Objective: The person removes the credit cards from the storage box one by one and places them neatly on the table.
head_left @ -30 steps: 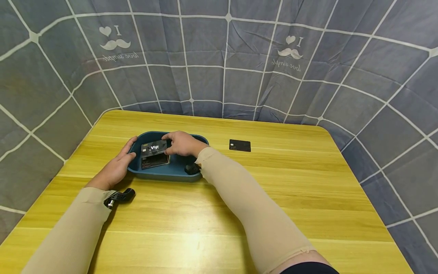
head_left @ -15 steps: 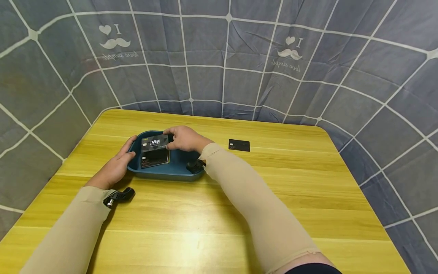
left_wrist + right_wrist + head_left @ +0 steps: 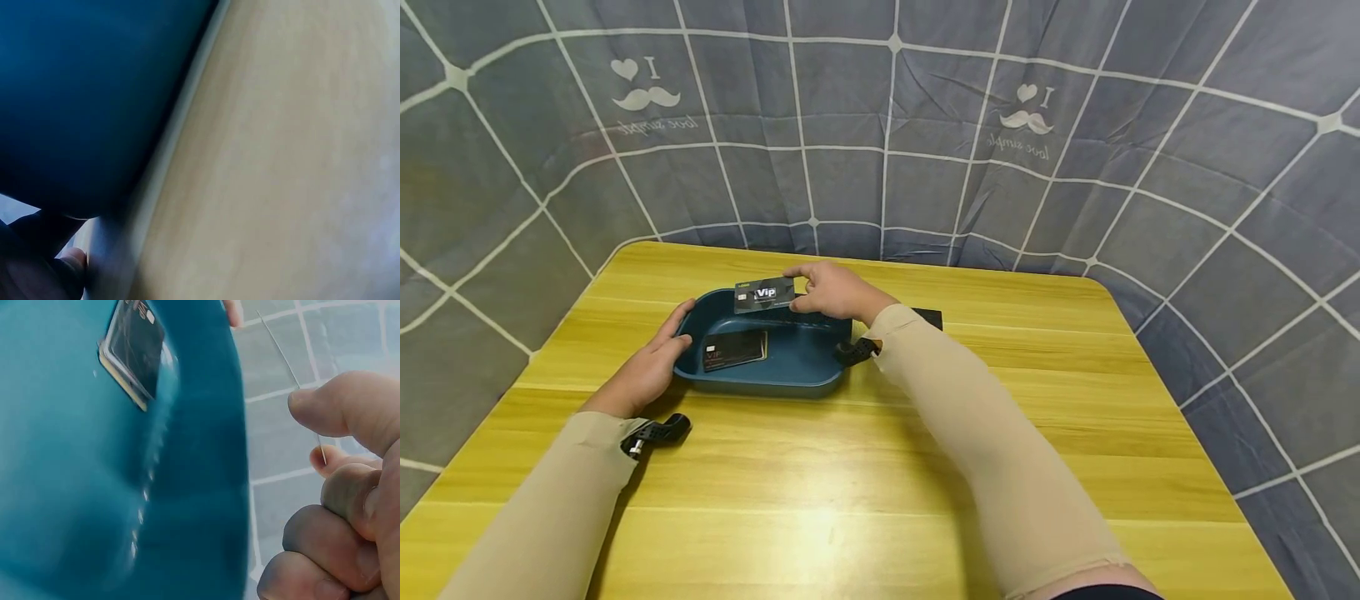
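My right hand (image 3: 838, 293) pinches a grey-black VIP card (image 3: 764, 295) between thumb and fingers, over the far rim of the blue tray (image 3: 775, 388). In the right wrist view the card (image 3: 284, 356) shows edge-on as a thin line, outside the tray wall. At the tray's left end my left hand (image 3: 643, 367) holds the rim, its thumb on the edge. A small stack of black VIP cards (image 3: 734, 350) lies on the tray floor at the left. The left wrist view shows mostly the tray's outer wall (image 3: 94, 94).
Another black card (image 3: 930, 317) lies on the wooden table (image 3: 820, 500) right of the tray, partly covered by the right sleeve. A grey checked cloth (image 3: 850, 100) hangs behind the table. Each wrist carries a small black camera mount (image 3: 658, 431).
My right hand has lifted the top card off the stack and carried it up and right to the tray's far rim. The left hand stays at the tray's end.
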{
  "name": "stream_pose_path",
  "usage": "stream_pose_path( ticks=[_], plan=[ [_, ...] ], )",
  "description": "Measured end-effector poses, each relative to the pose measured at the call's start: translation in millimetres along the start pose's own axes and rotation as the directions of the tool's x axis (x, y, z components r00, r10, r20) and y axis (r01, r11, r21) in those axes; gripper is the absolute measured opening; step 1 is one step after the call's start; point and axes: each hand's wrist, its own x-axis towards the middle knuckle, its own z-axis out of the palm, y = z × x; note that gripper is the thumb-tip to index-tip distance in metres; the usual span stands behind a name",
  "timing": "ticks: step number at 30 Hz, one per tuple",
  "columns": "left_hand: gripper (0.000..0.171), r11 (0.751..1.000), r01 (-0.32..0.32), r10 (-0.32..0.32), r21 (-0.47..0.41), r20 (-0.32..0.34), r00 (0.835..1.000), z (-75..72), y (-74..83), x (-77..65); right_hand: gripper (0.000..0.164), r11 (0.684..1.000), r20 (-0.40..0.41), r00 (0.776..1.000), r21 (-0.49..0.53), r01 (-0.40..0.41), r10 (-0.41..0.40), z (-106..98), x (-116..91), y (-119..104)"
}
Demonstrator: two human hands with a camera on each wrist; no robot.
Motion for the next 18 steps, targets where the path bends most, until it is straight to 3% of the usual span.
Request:
stream_pose_path(
  ticks=[6, 12, 18],
  plan=[
    [0.062, 1.0, 0.004, -0.004, 0.021, -0.005, 1.0, 1.2, 0.7, -0.7, 0.062, 0.997, -0.052, 0.999, 0.08, 0.013, -0.009, -20.4, -19.6, 19.1],
    [0.062, 0.999, 0.012, -0.012, 0.031, -0.007, 1.0, 1.1, 1.7, -1.2, 0.063, 0.997, -0.098, 0.994, 0.074, -0.033, 0.04, -35.9, -38.6, 40.9],
    [0.062, 1.0, 0.006, -0.006, 0.023, -0.008, 1.0, 2.0, 1.8, -1.7, 0.065, 0.986, -0.113, 0.989, 0.151, -0.072, 0.09, -49.8, -62.6, 73.8]
  ],
)
